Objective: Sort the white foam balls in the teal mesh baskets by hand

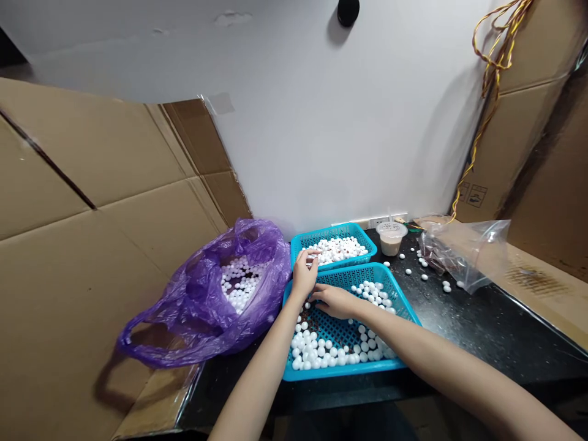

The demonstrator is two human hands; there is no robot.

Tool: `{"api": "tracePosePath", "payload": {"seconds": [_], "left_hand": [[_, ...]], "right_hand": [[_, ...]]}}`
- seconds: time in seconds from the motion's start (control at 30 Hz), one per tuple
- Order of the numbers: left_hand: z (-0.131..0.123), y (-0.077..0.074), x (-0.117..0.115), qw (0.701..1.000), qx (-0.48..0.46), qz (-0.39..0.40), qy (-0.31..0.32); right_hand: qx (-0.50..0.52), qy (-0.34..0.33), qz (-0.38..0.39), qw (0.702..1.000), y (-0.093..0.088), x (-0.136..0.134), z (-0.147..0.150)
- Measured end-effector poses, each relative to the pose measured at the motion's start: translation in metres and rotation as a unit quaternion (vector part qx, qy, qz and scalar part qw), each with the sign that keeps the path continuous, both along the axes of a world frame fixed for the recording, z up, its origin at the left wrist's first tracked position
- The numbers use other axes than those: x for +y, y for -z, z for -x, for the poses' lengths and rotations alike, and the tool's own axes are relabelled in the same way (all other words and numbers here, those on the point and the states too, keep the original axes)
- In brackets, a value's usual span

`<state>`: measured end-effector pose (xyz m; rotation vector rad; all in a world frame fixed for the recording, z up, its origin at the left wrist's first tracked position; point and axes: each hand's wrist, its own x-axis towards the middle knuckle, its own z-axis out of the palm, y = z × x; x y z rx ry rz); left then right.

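Note:
A blue plastic basket (342,370) in front holds white balls (316,353) and small dark brown bits (309,320). Over its far left rim, my left hand (304,274) reaches toward a second blue basket (371,248), thumb and fingers apart, with nothing visible in them. Inside the front basket, near its far left part, is my right hand (334,301), fingers curled together low by the brown bits and a white ball. What those fingers hold, if anything, is too small to tell. White pieces (340,248) fill the back basket.
At left lies an open purple plastic bag (197,306) with white balls in it. A lidded cup (391,239) stands behind at right. Loose white balls (424,277) and a clear plastic bag (473,257) are on the black tabletop (482,337). Cardboard walls both sides.

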<state>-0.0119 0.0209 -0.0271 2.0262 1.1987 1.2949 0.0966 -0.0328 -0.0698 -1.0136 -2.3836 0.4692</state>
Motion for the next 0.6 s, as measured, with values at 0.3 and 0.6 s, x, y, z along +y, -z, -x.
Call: {"api": "tracePosePath", "payload": {"seconds": [0.3, 0.6], "left_hand": [[0.0002, 0.0032, 0.0020, 1.000, 0.001, -0.005, 0.009], [0.0002, 0.0042, 0.0026, 1.000, -0.002, -0.008, 0.015]], "right_hand": [[0.007, 0.036, 0.008, 0.999, 0.0019, -0.0020, 0.0038], [-0.004, 0.054, -0.012, 0.998, 0.0027, -0.0060, 0.0072]]}}
